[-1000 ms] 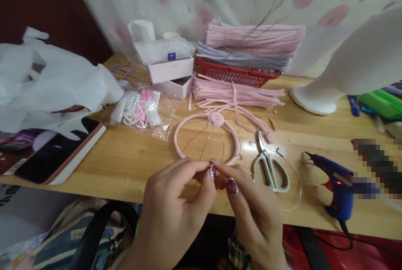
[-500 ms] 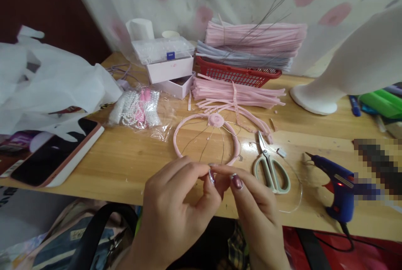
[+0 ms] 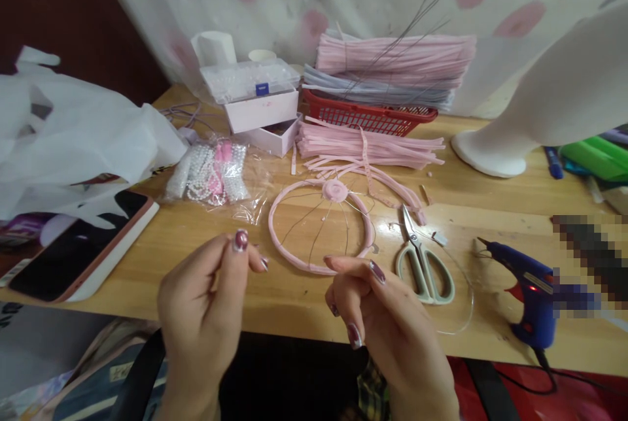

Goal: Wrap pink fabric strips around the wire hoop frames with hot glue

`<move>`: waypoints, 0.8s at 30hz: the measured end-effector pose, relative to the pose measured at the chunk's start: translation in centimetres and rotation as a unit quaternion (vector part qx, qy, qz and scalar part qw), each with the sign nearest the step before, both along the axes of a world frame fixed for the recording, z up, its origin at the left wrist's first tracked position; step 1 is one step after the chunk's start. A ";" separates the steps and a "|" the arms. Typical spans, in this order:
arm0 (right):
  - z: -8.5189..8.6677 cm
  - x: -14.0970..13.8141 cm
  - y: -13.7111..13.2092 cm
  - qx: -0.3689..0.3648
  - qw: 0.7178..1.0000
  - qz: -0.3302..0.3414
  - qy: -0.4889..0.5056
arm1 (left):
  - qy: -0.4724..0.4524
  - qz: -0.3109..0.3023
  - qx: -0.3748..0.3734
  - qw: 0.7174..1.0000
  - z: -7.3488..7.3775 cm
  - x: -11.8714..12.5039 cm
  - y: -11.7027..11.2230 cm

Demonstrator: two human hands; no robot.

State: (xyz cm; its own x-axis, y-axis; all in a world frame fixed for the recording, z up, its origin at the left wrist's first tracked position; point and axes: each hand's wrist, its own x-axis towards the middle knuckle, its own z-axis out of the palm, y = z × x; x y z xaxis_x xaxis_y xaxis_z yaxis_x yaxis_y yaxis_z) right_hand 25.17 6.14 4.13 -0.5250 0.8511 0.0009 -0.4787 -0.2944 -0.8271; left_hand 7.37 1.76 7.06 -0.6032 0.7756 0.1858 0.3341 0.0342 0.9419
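Observation:
My left hand point(image 3: 209, 297) is raised over the table's front edge, its thumb pressed against the curled fingers. Anything pinched there is too small or hidden to see. To its right, my right hand point(image 3: 383, 316) has the thumb against the index finger and the other fingers curled below; what it may hold cannot be made out. Just beyond my right fingertips lies a pink fuzzy ring point(image 3: 279, 238) with thin wires across it and a coiled pink disc point(image 3: 334, 191) on its far rim. White-handled scissors point(image 3: 417, 257) lie right of the ring.
A blue glue gun point(image 3: 527, 277) with a lit red light stands at right. Pink pipe cleaners point(image 3: 373, 145) lie before a red basket point(image 3: 363, 114). Bagged beads point(image 3: 210, 169), a phone point(image 3: 73, 244) and a white plastic bag point(image 3: 88, 127) are leftward. A white mannequin form point(image 3: 490, 153) stands far right.
My hands were together with fingertips meeting at the ring's near edge. They have moved apart, the left one leftward, uncovering the ring's near rim.

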 end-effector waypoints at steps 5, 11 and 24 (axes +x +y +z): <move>0.2 0.0 -0.1 0.020 1.000 0.017 -0.016 | 0.195 -0.081 0.060 0.976 -0.1 -1.5 0.3; 1.1 0.3 -0.7 0.016 0.997 0.005 -0.078 | 0.294 -0.272 0.103 0.910 0.4 -1.1 0.9; 1.6 0.5 -0.7 0.018 0.994 0.009 -0.104 | 0.324 -0.372 0.075 0.867 1.2 -2.9 1.3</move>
State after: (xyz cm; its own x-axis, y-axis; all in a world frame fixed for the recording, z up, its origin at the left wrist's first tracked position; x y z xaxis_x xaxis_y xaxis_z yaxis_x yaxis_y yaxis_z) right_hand 25.70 5.43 5.68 -0.5324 0.8428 -0.0789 -0.2909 -0.2697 -0.9180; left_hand 4.49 3.04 8.26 0.3215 0.8427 0.4318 0.6715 -0.5244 0.5235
